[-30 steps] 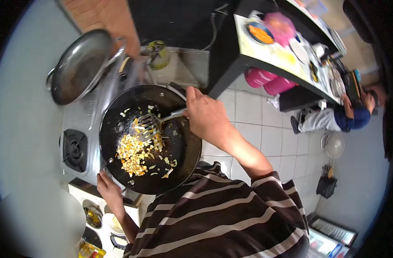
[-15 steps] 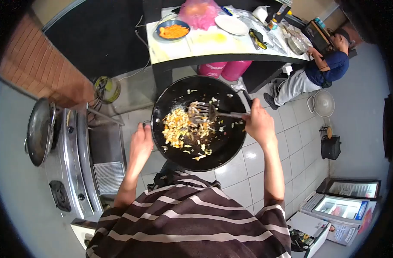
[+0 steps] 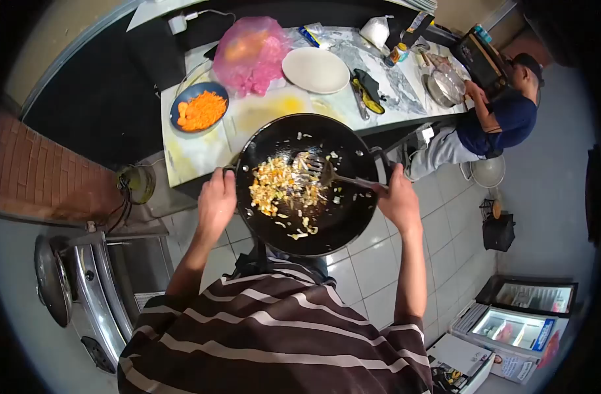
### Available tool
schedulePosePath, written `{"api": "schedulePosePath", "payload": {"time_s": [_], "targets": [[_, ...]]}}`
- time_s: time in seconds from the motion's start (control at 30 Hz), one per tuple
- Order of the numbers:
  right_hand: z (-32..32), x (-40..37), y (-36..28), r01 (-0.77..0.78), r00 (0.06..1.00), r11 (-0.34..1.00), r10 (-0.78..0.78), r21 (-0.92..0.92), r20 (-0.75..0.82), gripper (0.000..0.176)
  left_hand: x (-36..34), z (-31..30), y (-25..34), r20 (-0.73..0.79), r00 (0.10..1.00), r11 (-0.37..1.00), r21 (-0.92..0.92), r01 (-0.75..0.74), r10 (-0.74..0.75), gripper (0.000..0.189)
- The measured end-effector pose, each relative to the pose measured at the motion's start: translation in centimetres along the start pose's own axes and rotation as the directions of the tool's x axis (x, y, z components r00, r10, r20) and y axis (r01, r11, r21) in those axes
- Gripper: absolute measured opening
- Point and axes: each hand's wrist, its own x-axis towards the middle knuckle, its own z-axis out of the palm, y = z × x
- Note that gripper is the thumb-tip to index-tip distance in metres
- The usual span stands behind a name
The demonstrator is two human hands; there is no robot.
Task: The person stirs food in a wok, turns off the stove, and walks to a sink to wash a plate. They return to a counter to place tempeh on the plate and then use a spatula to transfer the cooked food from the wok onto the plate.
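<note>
A black wok (image 3: 343, 226) is held up in front of my body, close to the counter's front edge. Chopped, fried food in white, yellow and orange bits (image 3: 271, 187) lies mostly in its left half. My left hand (image 3: 217, 197) is closed on the wok's left handle, which the fingers mostly hide. On the other side, my right hand (image 3: 399, 202) is closed at the right handle and also holds the grip of a metal slotted spatula (image 3: 328, 173). The spatula's slotted head rests among the food.
On the counter (image 3: 182, 157) are a bowl of shredded orange food (image 3: 202, 111), a pink plastic bag (image 3: 251, 59), a white oval plate (image 3: 315, 69) and a knife (image 3: 361, 105). A person (image 3: 504, 115) stands at the far right with a metal bowl (image 3: 446, 87). A stove (image 3: 100, 289) is at left.
The counter with its bowl, bag and plate is now much nearer, and the wok overlaps its edge. The stove has slid down and left in view. Both hands still hold the wok.
</note>
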Motion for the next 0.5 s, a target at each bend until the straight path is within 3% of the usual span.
{"api": "schedulePosePath", "payload": {"time_s": [0.1,0.17,0.23,0.3,0.37,0.5], "targets": [[-2.4,0.9,0.3,0.049,0.994,0.995,-0.056,0.086,0.089,0.049,-2.0,-0.8,0.8,-0.081,0.997,1.000,0.015,0.005,-0.003,0.039],[-2.3,3.9,1.8,0.187,0.979,0.977,-0.194,0.098,0.068,0.064,-2.3,-0.8,3.0,-0.110,0.991,0.996,-0.041,0.077,-0.081,0.042],[-2.4,5.7,1.7,0.220,0.970,0.970,-0.229,0.104,0.084,0.044,-3.9,0.1,2.3,-0.174,0.982,0.996,-0.057,0.070,-0.079,0.042],[-2.6,8.3,1.7,0.272,0.943,0.944,-0.300,0.186,0.146,0.045,-4.9,1.3,1.9,-0.220,0.940,0.965,-0.080,0.249,-0.261,0.041],[-3.3,10.5,1.7,0.375,0.897,0.901,-0.412,0.217,0.163,0.043,-6.8,1.6,3.5,-0.344,0.920,0.980,-0.129,0.153,-0.189,0.038],[-3.7,15.3,1.3,0.502,0.788,0.802,-0.579,0.324,0.209,0.040,-7.3,2.5,7.4,-0.351,0.843,0.911,-0.215,0.352,-0.408,0.037]]}}
